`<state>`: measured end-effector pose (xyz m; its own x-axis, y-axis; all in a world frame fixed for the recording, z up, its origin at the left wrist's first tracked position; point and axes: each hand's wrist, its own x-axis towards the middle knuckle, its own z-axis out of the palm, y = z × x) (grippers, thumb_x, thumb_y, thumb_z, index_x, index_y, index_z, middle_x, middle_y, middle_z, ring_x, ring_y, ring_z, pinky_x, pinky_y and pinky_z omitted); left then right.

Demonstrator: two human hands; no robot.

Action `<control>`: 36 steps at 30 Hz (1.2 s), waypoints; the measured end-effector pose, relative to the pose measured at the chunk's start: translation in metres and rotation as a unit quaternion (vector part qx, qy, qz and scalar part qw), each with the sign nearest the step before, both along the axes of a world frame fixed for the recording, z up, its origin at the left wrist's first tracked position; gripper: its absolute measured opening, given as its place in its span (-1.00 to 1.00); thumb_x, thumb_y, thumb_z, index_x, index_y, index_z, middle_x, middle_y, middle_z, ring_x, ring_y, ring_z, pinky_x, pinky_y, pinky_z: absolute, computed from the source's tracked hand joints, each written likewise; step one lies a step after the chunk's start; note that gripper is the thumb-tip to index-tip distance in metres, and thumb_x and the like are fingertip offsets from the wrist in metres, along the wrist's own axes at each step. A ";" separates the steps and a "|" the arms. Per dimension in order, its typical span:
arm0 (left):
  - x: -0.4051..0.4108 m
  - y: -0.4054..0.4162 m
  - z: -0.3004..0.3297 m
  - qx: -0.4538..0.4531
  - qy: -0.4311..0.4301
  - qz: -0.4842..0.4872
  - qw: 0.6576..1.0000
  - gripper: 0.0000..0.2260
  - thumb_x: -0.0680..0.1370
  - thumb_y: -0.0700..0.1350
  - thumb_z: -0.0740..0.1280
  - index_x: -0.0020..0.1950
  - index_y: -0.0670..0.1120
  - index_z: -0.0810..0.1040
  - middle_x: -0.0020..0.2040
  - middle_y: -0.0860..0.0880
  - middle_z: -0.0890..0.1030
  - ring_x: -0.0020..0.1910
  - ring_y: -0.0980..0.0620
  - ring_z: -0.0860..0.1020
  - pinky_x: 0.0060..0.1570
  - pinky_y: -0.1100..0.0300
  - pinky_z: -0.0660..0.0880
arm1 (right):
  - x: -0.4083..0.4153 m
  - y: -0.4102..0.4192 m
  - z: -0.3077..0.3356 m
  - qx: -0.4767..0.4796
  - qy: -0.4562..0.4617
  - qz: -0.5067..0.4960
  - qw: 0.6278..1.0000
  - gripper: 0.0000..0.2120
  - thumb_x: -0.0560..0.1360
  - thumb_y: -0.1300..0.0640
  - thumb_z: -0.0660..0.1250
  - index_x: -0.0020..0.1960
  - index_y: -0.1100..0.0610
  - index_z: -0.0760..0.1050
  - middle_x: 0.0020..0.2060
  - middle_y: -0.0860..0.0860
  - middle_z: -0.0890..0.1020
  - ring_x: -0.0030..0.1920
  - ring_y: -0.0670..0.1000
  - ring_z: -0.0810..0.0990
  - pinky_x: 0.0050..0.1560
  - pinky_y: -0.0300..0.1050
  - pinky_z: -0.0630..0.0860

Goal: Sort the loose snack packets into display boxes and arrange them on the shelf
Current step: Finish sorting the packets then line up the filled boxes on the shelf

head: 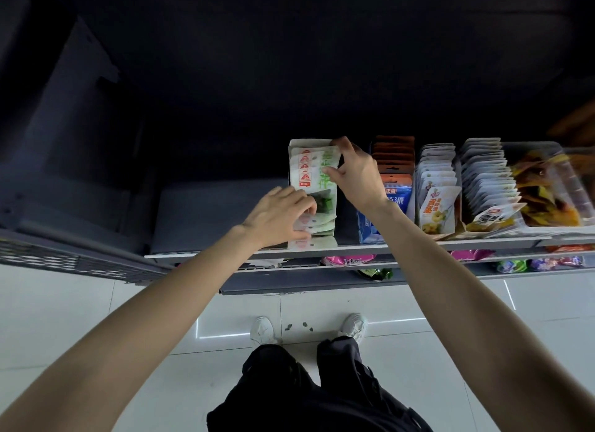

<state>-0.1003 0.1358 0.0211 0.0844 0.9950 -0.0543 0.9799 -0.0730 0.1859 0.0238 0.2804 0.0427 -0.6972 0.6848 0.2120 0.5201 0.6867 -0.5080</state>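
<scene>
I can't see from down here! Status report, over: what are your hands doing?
Left hand gripping front green packets. Right hand pinching back packets in the box. Box on shelf, left of blue box. Nothing in the way.

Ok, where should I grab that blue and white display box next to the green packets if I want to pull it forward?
Take the blue and white display box by its front lower corners, coming from the aisle side. Its front sits at the shelf edge, while the right hand and orange packets cover its top.
</scene>
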 end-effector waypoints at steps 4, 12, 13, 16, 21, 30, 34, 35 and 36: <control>0.009 0.011 -0.002 -0.022 0.066 -0.013 0.997 -0.42 0.39 0.23 0.37 0.29 -0.05 0.35 0.24 0.00 0.44 0.21 0.00 0.39 0.18 0.13 0.27 | -0.001 -0.001 0.000 0.000 0.004 -0.003 1.000 -0.61 0.46 0.20 0.40 0.23 0.25 0.37 -0.09 0.17 0.60 -0.24 0.16 0.63 -0.18 -0.08 0.54; 0.011 0.018 0.000 -0.017 0.040 0.029 0.999 -0.76 0.60 0.04 0.18 0.21 -0.02 0.44 0.09 0.01 0.53 0.07 0.00 0.52 -0.13 0.11 0.50 | 0.003 0.001 -0.004 -0.009 0.009 -0.005 1.000 -0.57 0.47 0.17 0.41 0.27 0.23 0.37 -0.11 0.18 0.63 -0.18 0.15 0.65 -0.12 -0.05 0.57; 0.011 0.018 0.001 -0.008 0.061 0.016 0.998 -0.74 0.61 0.04 0.15 0.24 -0.01 0.43 0.10 0.01 0.53 0.07 0.00 0.53 -0.17 0.11 0.50 | 0.003 0.001 -0.005 -0.011 0.008 -0.005 1.000 -0.57 0.47 0.17 0.40 0.28 0.22 0.37 -0.11 0.18 0.63 -0.18 0.13 0.65 -0.12 -0.07 0.56; 0.013 0.018 0.001 -0.024 0.086 -0.019 0.996 -0.72 0.63 0.01 0.08 0.28 -0.04 0.40 0.12 -0.01 0.52 0.10 -0.02 0.52 -0.20 0.11 0.45 | 0.004 0.001 -0.007 -0.018 0.011 -0.007 1.000 -0.56 0.47 0.16 0.40 0.29 0.22 0.37 -0.11 0.19 0.63 -0.20 0.11 0.65 -0.11 -0.06 0.58; 0.014 0.021 0.003 -0.074 0.099 -0.023 0.992 -0.79 0.60 -0.03 0.19 0.20 -0.04 0.45 0.06 0.00 0.55 0.01 -0.03 0.55 -0.24 0.14 0.36 | 0.006 0.004 -0.011 -0.021 0.014 0.004 1.000 -0.57 0.47 0.15 0.40 0.27 0.22 0.38 -0.03 0.17 0.62 -0.19 0.11 0.65 -0.11 0.04 0.60; 0.004 0.028 0.008 -0.039 0.123 0.029 0.991 -0.72 0.63 -0.12 0.14 0.34 -0.09 0.34 -0.08 -0.11 0.63 -0.20 -0.12 0.60 -0.36 0.13 0.34 | 0.019 -0.003 -0.013 -0.064 0.039 0.087 0.993 -0.35 0.43 0.02 0.44 0.40 0.15 0.24 0.07 0.13 0.55 -0.22 -0.02 0.63 -0.17 -0.10 0.60; 0.003 0.017 0.002 0.042 0.066 0.027 0.997 -0.71 0.52 -0.12 0.36 0.17 -0.15 0.37 -0.11 -0.13 0.63 -0.45 -0.15 0.58 -0.53 0.19 0.30 | 0.029 -0.012 -0.021 0.094 -0.086 0.142 0.982 -0.05 0.29 -0.01 0.55 0.48 -0.04 0.04 0.22 0.14 0.42 -0.26 0.00 0.57 -0.40 -0.22 0.49; 0.001 0.016 -0.002 0.082 0.058 0.013 0.995 -0.68 0.46 -0.13 0.43 0.09 -0.14 0.36 -0.12 -0.11 0.62 -0.56 -0.11 0.52 -0.60 0.23 0.29 | 0.027 -0.014 -0.024 0.123 -0.098 0.125 0.980 -0.03 0.26 0.03 0.57 0.47 -0.05 0.05 0.19 0.16 0.44 -0.29 0.01 0.56 -0.46 -0.25 0.42; 0.000 0.013 -0.005 0.110 0.059 -0.001 0.992 -0.68 0.42 -0.16 0.47 0.03 -0.13 0.37 -0.10 -0.10 0.59 -0.61 -0.07 0.48 -0.64 0.25 0.30 | 0.025 -0.016 -0.025 0.139 -0.100 0.105 0.980 -0.02 0.24 0.05 0.59 0.46 -0.04 0.06 0.16 0.18 0.46 -0.33 0.02 0.56 -0.49 -0.26 0.38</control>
